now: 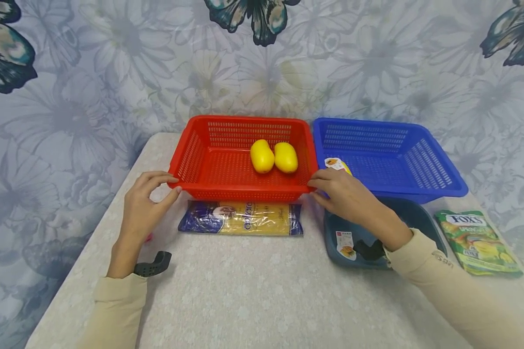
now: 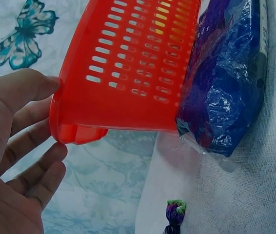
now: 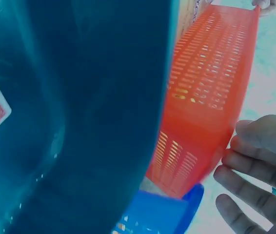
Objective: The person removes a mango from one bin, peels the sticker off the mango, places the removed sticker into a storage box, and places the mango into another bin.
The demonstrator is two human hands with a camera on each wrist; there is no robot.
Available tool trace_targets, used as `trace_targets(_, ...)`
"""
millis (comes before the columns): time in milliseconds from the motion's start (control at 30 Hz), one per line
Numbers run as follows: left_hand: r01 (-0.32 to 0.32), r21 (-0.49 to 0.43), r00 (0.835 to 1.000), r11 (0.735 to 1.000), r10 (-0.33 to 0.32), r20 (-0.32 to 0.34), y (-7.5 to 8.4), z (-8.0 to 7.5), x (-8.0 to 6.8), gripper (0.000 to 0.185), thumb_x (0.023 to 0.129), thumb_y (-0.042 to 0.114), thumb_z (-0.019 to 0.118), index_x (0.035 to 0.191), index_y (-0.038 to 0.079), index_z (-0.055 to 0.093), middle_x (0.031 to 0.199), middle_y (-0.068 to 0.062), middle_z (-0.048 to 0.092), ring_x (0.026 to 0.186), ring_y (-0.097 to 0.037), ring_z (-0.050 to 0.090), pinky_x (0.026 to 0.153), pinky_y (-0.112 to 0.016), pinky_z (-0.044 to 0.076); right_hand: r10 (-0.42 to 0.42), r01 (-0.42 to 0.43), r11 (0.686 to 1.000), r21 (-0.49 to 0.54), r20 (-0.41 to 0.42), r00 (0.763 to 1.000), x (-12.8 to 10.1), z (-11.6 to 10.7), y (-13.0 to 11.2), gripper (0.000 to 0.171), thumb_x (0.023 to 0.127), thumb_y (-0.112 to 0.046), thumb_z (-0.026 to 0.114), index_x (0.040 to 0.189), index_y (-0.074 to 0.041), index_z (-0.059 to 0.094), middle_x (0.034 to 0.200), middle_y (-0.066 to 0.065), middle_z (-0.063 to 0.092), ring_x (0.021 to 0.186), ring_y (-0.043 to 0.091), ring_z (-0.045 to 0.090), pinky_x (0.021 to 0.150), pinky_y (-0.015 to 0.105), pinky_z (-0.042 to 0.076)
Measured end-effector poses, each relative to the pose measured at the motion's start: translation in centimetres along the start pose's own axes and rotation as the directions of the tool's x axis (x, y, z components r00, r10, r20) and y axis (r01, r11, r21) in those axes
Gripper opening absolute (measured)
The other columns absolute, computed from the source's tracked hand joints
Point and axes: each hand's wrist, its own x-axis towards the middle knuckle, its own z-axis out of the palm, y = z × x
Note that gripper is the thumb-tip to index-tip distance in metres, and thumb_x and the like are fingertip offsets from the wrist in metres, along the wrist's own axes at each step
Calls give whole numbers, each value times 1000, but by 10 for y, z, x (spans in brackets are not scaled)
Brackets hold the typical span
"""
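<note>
A red plastic basket (image 1: 240, 190) with slotted walls stands at the back of the table, two yellow mangoes (image 1: 273, 157) inside it. My left hand (image 1: 142, 208) holds its front left corner, the thumb on the outer side of the rim (image 2: 55, 109) and fingers across from it. At the front right corner my right hand (image 1: 345, 191) pinches the same rim, fingers fairly straight. In the right wrist view, the thumb and index finger meet the basket's edge (image 3: 240, 114). A blue and yellow pasta packet (image 1: 244, 218) lies right along the basket's front.
To the right stands a blue basket (image 1: 419, 186) with a labelled yellow item (image 1: 338, 165) in it. A dark teal tub (image 1: 331, 242) sits under my right forearm. Far right lies a green Fox's candy bag (image 1: 480, 242). A wrapped candy (image 2: 175, 212) is near my left wrist.
</note>
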Motion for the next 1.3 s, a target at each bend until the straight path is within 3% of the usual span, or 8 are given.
trace_targets(433,38,4,999,999,-38,-8,-3,0,-3,23,82,6,82,104,7,77,114,-6,67,107,-22,59,90,-10,37,10,-10,1000,3,-64,998,-21,-23,15,27,86,-7,78,110,2,74,108,15,69,99,32,67,88,47,54)
trace_targets(1000,49,-14,999,999,-49,-11,-2,4,-2,24,81,8,83,105,9,78,114,-4,68,106,-19,58,89,-10,38,126,-128,992,-21,-62,990,-56,-35,36,23,87,-7,76,108,1,74,110,16,69,102,34,66,88,52,54)
trace_targets(1300,66,-17,998,998,-66,-15,-5,5,-3,25,82,9,82,106,8,77,115,-3,67,106,-4,55,89,-12,39,177,-180,983,-38,-72,982,-78,-43,47,23,87,-5,76,110,0,73,111,15,69,104,35,65,89,54,52)
